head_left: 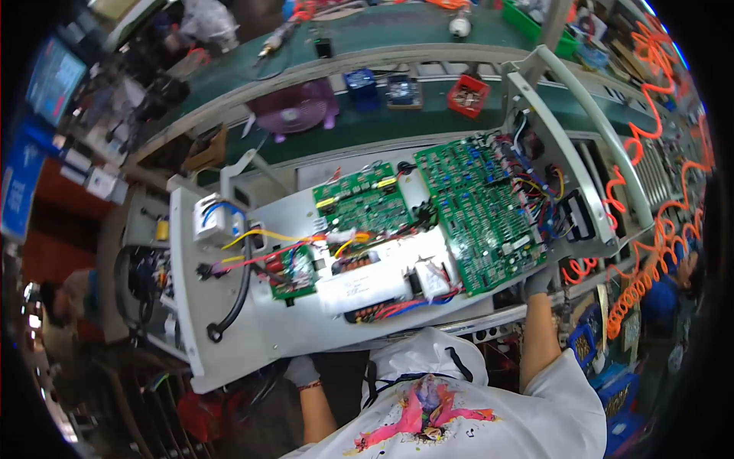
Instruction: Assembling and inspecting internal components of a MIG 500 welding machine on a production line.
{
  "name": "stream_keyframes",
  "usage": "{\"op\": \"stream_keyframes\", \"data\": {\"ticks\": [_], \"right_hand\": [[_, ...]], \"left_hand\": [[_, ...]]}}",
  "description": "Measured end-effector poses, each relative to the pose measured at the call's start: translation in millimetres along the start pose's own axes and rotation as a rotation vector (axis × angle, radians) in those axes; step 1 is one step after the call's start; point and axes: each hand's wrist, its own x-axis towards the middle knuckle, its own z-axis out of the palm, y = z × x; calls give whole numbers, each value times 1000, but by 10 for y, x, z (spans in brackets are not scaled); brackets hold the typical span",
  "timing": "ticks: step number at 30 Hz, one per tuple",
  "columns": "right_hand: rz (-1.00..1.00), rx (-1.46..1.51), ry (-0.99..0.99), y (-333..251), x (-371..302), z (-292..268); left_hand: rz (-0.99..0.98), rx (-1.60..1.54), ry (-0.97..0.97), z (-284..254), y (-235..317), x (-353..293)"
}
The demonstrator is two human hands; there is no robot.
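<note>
A large open metal chassis (260, 336) lies tilted across the middle, its left end nearer to me. Green circuit boards (482, 214) fill its right side, and a smaller green board (359, 203) sits near its centre. In front are a white cylindrical part (363, 288) and coloured wires. My left hand (302, 371), in a grey glove, grips the chassis's near edge from below, left of centre. Toward the right end, my gloved right hand (537, 283) holds the same near edge. The fingertips of both hands are hidden under the metal. A black cable (246, 294) curves over the left end plate.
Behind stands a green workbench (367, 38) with a red parts bin (468, 96), blue bins (361, 86) and a purple fan (294, 111). Coiled orange air hoses (642, 294) hang at the right. Another person (677, 279) is at the far right.
</note>
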Motion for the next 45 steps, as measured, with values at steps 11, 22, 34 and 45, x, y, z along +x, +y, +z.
{"op": "stream_keyframes", "data": {"ticks": [11, 22, 34, 45], "right_hand": [[197, 205, -563, -90, -592, -987], [30, -63, 349, -347, -1109, -406], [-658, -998, 226, -462, -1418, -236], [-582, -1448, 158, -1193, -1815, 399]], "left_hand": [[-273, -289, -483, -457, 115, 276], [9, 1284, -271, -1216, 473, 661], [291, 2114, -457, -450, 446, 1382], [431, 1407, 15, 527, 1042, 1158]]}}
